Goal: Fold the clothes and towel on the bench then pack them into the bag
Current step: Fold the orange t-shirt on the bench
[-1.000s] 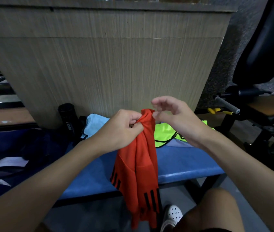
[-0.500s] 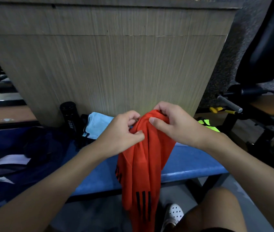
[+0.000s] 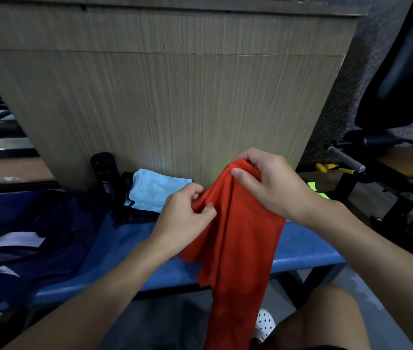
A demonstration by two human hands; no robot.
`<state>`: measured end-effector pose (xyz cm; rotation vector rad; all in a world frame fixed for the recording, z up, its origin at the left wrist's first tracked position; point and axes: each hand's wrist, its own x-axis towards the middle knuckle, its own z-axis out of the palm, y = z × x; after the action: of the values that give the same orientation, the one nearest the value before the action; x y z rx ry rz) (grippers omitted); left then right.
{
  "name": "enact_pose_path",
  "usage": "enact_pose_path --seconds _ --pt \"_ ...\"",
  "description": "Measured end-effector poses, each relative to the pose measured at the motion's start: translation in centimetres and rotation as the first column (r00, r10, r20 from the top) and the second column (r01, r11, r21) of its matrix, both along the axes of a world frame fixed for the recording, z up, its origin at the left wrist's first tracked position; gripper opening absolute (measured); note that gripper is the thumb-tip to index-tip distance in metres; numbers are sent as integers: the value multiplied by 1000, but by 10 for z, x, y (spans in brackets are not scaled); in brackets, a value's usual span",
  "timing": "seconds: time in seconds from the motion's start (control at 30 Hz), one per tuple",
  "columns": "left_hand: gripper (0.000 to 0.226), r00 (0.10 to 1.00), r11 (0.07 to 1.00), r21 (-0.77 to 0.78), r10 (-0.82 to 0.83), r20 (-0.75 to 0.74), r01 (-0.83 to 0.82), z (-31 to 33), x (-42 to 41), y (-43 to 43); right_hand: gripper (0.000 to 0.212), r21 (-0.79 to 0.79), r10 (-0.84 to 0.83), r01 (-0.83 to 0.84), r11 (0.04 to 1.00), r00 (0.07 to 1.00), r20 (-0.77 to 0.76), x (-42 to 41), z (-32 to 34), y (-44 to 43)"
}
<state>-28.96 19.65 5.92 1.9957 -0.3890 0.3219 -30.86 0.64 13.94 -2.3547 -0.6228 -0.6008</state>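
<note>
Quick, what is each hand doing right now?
Left hand: fingers pinch the red garment.
Right hand: fingers grip the top edge of the same garment.

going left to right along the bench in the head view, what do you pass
navy bag → black bottle → light blue cloth → left hand → red garment → neon yellow vest. The right hand overlaps the red garment, so it is left out.
</note>
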Motion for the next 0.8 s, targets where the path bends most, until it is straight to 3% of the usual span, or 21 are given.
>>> enact_pose_path --seconds 0.23,0.47,0.63,0.7,0.8 --pt "4 998 999 -38 -4 -56 2 -15 5 7 7 48 -28 28 998 1000 -10 2 2 -10" --pt "23 994 977 -197 -96 -56 83 -15 0 -1 7 111 -64 66 992 998 -21 4 -1 -17" --pt "23 984 982 -94 -167 -54 162 -23 -5 7 6 133 -100 102 986 995 -25 5 -3 -25" --pt "27 992 993 -50 -107 -64 104 -27 -3 11 4 136 -104 107 985 994 -30 5 -5 -27" --pt "10 995 994 -105 -41 -88 32 -28 3 17 4 169 -126 128 977 992 -23 4 -8 -30"
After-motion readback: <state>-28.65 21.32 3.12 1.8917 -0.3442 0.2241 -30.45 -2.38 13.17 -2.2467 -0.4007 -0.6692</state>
